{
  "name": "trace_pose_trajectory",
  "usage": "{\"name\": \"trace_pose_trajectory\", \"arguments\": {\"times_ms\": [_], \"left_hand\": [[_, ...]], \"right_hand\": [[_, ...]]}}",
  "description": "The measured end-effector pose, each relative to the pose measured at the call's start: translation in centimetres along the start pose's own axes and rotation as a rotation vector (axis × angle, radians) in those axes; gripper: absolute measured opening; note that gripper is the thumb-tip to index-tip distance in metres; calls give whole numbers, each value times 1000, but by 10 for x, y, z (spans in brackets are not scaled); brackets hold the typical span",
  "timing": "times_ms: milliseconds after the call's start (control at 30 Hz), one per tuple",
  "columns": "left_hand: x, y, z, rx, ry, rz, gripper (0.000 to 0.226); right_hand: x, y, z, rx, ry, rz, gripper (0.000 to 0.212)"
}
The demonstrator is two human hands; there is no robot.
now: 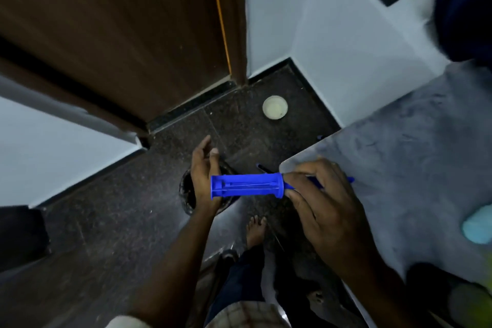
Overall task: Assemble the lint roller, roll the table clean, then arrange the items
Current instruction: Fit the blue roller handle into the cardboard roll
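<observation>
The right hand (327,208) pinches the thin stem of the blue plastic lint roller frame (247,186), a ribbed hollow cylinder held level above the speckled dark stone floor (106,221). The left hand (205,176), fingers loosely spread, is behind its free end. The mottled grey table (412,154) lies to the right; beyond is a wood-grain door (133,34).

Roller handle (289,187) mostly under right hand (327,202)

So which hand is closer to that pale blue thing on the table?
Right. The right hand, holding the blue roller, sits at the table corner, left of the pale blue thing; the left hand is farther left, open, over the floor.
</observation>
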State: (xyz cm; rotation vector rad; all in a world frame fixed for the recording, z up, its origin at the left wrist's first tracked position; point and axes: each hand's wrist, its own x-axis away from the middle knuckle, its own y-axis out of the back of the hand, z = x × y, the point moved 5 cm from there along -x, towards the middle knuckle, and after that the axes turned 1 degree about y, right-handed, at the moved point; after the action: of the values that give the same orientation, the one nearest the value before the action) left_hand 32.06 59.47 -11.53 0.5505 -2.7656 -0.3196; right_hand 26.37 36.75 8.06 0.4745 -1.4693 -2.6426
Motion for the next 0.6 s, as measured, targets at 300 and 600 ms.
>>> {"name": "trace_pose_trajectory", "arguments": {"times_ms": [300,600], "left_hand": [[69,-41,-130,-60,-385,290,36],[190,-152,-214,-1,-560,651,32]], "right_hand": [[61,79,-16,69,-103,-212,14],[168,182,-51,292,-350,-369,26]]}}
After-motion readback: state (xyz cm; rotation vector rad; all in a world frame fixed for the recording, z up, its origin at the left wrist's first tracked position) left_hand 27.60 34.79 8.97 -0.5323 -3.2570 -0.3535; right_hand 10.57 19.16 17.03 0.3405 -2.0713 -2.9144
